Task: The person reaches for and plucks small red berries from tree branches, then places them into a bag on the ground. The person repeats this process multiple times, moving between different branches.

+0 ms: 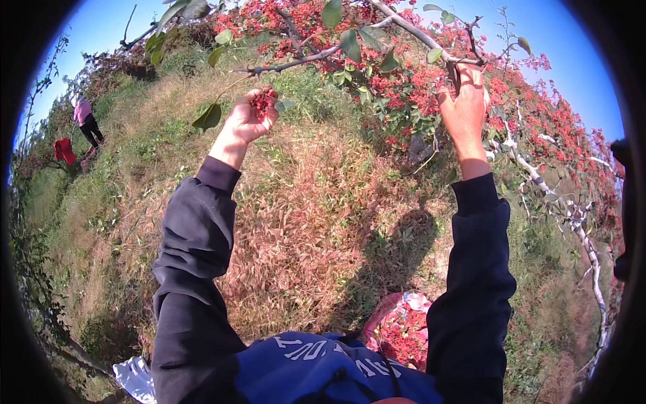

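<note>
My left hand (251, 115), palm up with curled fingers, holds a bunch of small red berries (263, 102) beside a thin twig with green leaves. At the upper right, my right hand (464, 101) reaches up with its fingers around a grey branch (421, 35); its fingertips are partly hidden. Dense clusters of red berries (404, 93) hang on the shrub just left of my right hand. Near my body at the bottom lies a pink bag (376, 318) with many picked red berries (404, 331) in it.
Bare whitish branches (537, 177) stretch down the right side. Dry grass and weeds (298, 217) cover the sloping ground. Far left, a person (86, 118) in a pink top stands near a red cloth or bag (64, 151). White material (135, 379) lies at the lower left.
</note>
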The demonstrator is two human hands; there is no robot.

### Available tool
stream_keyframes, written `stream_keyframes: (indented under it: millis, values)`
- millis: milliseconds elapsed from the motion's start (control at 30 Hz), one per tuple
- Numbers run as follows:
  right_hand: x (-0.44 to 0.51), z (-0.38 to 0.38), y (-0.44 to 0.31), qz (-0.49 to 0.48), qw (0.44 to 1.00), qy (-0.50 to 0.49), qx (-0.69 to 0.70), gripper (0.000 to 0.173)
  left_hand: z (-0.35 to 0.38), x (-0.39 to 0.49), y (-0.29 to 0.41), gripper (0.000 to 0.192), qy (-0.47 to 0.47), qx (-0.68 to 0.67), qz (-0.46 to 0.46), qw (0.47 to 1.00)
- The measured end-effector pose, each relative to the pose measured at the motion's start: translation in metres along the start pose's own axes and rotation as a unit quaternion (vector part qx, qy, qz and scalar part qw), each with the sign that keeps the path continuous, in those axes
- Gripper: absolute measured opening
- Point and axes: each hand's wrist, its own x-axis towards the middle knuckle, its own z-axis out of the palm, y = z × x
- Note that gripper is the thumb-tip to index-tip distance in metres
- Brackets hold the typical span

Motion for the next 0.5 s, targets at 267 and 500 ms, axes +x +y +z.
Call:
stream_keyframes:
  millis: [267, 500]
  values:
    - [0.009, -0.007, 0.014, -0.108, 0.989, 0.018, -0.099, 0.040, -0.048, -0.011, -0.147, 0.019, 0.095, -0.250, -0.108, 0.957]
    - [0.021, -0.042, 0.010, -0.024, 0.999, -0.028, -0.030, 0.033, -0.058, -0.028, -0.257, 0.019, 0.113, -0.208, -0.119, 0.964]
